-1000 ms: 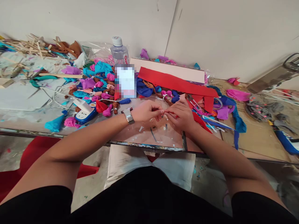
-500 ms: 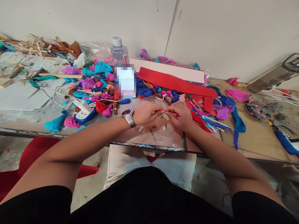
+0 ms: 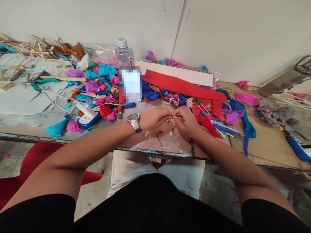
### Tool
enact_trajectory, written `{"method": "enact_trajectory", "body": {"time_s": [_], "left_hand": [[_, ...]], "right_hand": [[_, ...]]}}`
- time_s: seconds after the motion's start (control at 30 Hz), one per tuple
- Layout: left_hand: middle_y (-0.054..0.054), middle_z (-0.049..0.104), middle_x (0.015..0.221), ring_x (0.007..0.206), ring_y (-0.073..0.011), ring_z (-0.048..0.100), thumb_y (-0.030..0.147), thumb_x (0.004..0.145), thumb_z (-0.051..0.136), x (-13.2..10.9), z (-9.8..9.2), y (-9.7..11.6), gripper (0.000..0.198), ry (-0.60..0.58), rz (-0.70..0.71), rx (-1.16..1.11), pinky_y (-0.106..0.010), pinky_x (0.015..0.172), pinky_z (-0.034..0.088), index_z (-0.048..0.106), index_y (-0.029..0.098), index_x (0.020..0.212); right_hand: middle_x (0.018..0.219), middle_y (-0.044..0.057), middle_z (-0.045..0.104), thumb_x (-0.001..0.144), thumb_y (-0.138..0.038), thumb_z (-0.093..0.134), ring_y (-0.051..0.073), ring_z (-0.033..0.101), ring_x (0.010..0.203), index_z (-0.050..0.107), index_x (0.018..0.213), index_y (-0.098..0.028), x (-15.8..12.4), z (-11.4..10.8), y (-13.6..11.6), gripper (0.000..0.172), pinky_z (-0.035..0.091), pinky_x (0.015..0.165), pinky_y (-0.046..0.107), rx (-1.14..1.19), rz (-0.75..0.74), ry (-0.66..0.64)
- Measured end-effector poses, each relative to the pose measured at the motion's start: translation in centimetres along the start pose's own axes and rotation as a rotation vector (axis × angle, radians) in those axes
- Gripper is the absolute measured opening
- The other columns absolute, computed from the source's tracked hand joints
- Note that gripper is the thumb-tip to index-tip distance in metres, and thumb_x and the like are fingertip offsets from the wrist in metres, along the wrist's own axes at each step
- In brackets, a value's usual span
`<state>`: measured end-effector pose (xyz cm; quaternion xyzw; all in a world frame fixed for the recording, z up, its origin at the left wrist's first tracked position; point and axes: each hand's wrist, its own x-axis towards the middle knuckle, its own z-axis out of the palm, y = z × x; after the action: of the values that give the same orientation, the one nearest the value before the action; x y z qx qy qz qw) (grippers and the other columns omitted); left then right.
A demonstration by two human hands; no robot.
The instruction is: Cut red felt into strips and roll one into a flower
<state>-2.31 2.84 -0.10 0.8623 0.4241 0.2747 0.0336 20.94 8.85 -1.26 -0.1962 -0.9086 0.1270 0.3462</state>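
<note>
My left hand [image 3: 153, 118], with a metal watch [image 3: 134, 122] on its wrist, pinches a small piece of red crepe paper [image 3: 172, 116]. The fingertips of my right hand [image 3: 186, 121] close on that same red piece, so both hands meet over the table. Most of the red piece is hidden by the fingers. Right of my right hand, a larger red sheet [image 3: 209, 125] lies beside white and blue strips. Behind the hands stretches a long red strip [image 3: 179, 85], laid across a white box [image 3: 175, 72].
Crumpled coloured paper flowers [image 3: 104, 87] pile up left of a phone [image 3: 130, 85]. A water bottle [image 3: 124, 53] stands behind it. A power strip [image 3: 89, 119] and green-handled pliers [image 3: 43, 82] lie left. Cardboard [image 3: 267, 142] and a dark bottle [image 3: 283, 79] are right.
My right hand has turned slightly, its fingers shifting on the red piece. My left hand stays almost in place, its wrist slightly rotated. The surroundings are unchanged.
</note>
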Motion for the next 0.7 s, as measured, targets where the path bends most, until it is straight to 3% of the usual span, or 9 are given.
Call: {"method": "enact_trajectory", "body": {"time_s": [0.13,0.43,0.7], "left_hand": [[-0.007,0.083,0.102,0.091,-0.0216,0.075,0.039,0.113,0.048,0.0,-0.1,-0.1,0.035,-0.007,-0.001,-0.012,-0.033,0.077,0.045,0.077,0.02,0.111],[-0.008,0.081,0.089,0.079,-0.0211,0.072,0.044,0.11,0.051,0.1,-0.7,0.0,0.039,-0.029,-0.081,-0.046,-0.033,0.07,0.042,0.079,0.018,0.101],[-0.002,0.083,0.081,0.069,-0.0148,0.074,0.038,0.105,0.061,0.4,-1.2,0.1,0.03,-0.088,-0.234,-0.304,-0.025,0.067,0.046,0.081,0.021,0.089]], "right_hand": [[0.09,0.005,0.071,0.103,-0.028,0.057,0.025,0.064,0.09,0.06,0.094,-0.025,0.1,0.0,0.1,0.01,0.048,0.085,0.042,0.026,0.003,0.023],[0.085,0.004,0.073,0.101,-0.031,0.063,0.025,0.067,0.088,0.065,0.093,-0.025,0.2,-0.1,0.1,0.01,0.05,0.085,0.043,-0.026,-0.032,0.09],[0.09,0.006,0.078,0.1,-0.037,0.066,0.026,0.07,0.087,0.071,0.098,-0.024,0.1,-0.2,0.3,0.013,0.052,0.082,0.043,0.007,0.046,0.096]]}}
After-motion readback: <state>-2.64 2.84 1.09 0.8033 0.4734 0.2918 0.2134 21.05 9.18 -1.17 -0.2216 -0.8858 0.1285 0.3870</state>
